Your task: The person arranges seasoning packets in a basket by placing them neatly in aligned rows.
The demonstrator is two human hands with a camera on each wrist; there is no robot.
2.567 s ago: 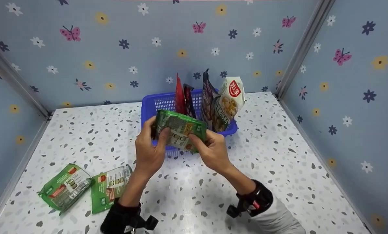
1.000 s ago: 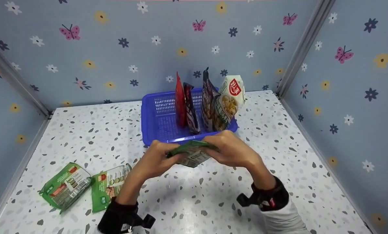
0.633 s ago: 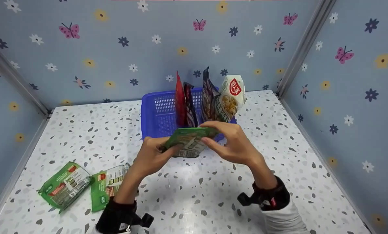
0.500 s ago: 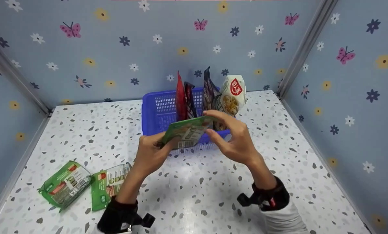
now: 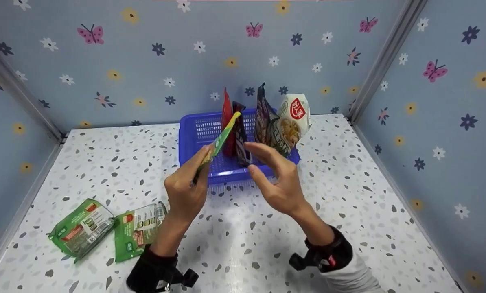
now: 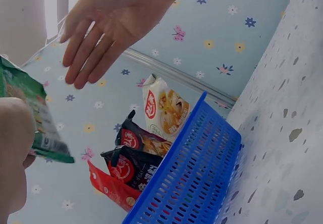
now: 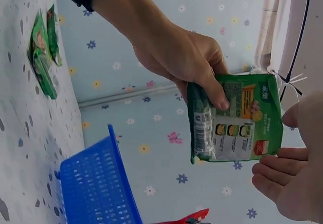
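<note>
Clasping a green barcoded packet (image 7: 234,125) near the head view's centre, the left hand (image 5: 186,185) clamps thumb and fingers on one end, presumably leaving the other free. Behind, the blue basket (image 5: 230,176) likely props its pouches (image 5: 263,122) roughly upright. We see the right hand (image 5: 279,181) empty, thumb and fingers apart.

- A white table (image 5: 235,240), speckled with grey chips.
- Blue basket (image 5: 230,178) on its far middle.
- Green packet (image 5: 82,232) lying near left.
- Second green packet (image 5: 131,232) just right of it.
</note>
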